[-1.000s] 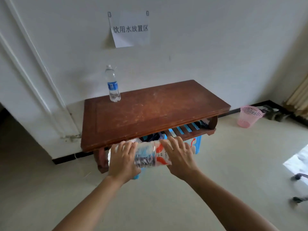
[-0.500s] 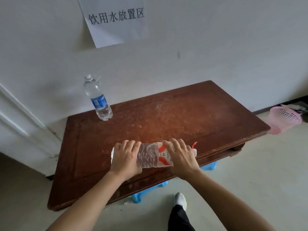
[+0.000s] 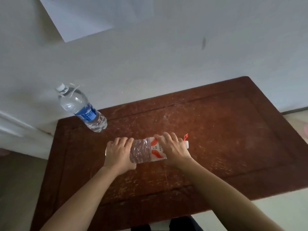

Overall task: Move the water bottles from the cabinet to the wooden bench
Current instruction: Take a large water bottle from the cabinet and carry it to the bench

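A clear water bottle with a red-and-white label lies sideways in both my hands over the middle of the dark wooden bench. My left hand grips its base end and my right hand grips its neck end, where a white cap and a red tab stick out. A second bottle with a blue label stands upright at the bench's back left corner, apart from my hands.
A white wall rises directly behind the bench, with a sheet of paper taped to it. A white door frame stands at the left. Pale floor surrounds the bench, and my dark trouser legs show at its front edge.
I have stepped up to the bench and carried the red-labelled bottle from in front of its edge to over the middle of the top. Both hands keep the same grip.
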